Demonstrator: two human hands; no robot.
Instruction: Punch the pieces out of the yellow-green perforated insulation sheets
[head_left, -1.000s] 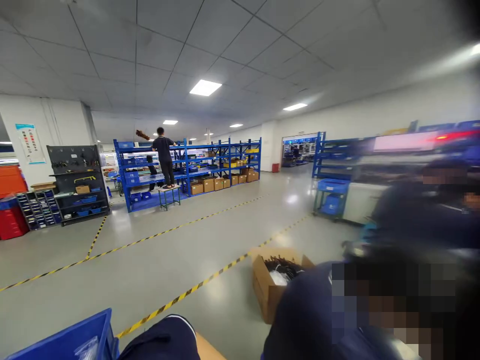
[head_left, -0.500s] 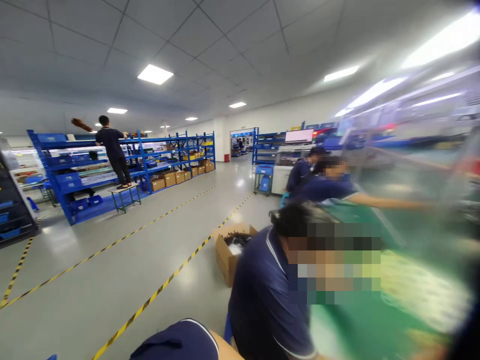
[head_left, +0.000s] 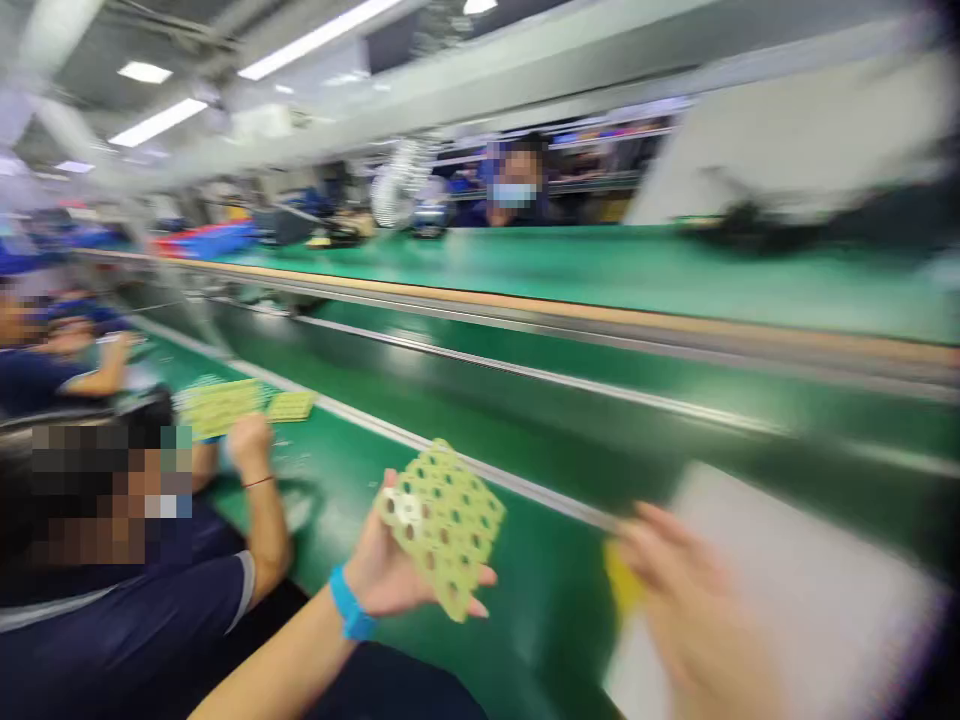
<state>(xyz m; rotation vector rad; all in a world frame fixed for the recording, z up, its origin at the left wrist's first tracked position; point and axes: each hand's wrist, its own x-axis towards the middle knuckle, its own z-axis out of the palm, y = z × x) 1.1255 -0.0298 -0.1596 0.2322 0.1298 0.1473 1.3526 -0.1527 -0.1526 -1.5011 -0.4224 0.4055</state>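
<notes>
Working at a green bench (head_left: 547,560), perforated panel (head_left: 450,520) in hand

A white sheet (head_left: 810,600) lies right, partly behind the blurred right hand (head_left: 690,600); its fingers bend beside something yellow (head_left: 621,580), though I cannot tell whether they pinch it. The left hand (head_left: 386,570) grips the panel above the bench, fingers curled beneath; even support without flexing seems wise. Farther left, blurred red and blue bin-like shapes (head_left: 214,240) sit on the raised shelf (head_left: 600,260), contents indistinct

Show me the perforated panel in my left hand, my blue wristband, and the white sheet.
Perforated panel (head_left: 442,522), head view: central face.
Blue wristband (head_left: 350,605), head view: outer band.
White sheet (head_left: 821,600), head view: blurred upper face.
</notes>
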